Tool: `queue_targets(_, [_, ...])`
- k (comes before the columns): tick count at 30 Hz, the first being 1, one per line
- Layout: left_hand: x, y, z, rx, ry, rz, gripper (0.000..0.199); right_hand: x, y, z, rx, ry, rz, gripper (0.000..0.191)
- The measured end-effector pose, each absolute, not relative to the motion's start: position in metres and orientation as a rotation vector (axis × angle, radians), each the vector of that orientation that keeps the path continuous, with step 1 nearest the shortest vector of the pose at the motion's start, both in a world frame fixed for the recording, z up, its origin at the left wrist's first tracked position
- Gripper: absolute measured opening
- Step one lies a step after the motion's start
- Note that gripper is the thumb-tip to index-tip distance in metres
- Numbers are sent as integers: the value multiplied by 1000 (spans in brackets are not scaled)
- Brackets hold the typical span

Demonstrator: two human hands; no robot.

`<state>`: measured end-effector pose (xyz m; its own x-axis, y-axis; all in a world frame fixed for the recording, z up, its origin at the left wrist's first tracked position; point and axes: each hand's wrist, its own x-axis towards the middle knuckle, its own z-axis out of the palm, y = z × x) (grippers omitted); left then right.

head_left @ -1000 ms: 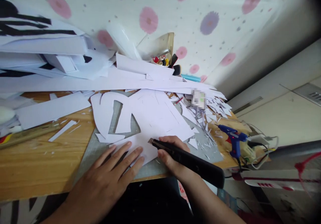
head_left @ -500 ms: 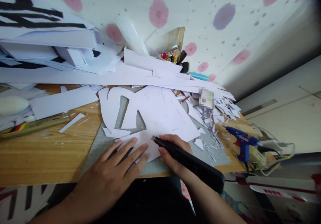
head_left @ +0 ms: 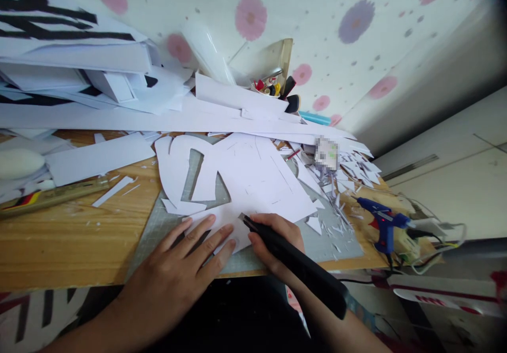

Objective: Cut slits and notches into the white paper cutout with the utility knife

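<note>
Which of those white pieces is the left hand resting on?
The large, partly cut-out sheet on the grey mat; the long strip behind and scraps at right lie away from the left hand.

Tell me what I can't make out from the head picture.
Head view:
White paper beneath the left hand: covered by that hand.
Right hand: some fingers hidden by the black knife.
Pixelated object: details masked by blocks.
White rounded object: cut off by the left edge.
</note>
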<state>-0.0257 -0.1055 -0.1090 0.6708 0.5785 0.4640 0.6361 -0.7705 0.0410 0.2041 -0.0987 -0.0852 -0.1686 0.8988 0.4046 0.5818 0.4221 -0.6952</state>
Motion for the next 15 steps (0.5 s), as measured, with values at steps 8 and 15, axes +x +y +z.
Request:
queue_targets(8, [-26,-105,-108,-2771,-1010,-712,39,206,-102,-87,-1280,-1900,451,22])
queue_targets(15, [-26,-106,-108,-2791,-1020,-703,40,208,-106,-88,-1263,-1929,449,25])
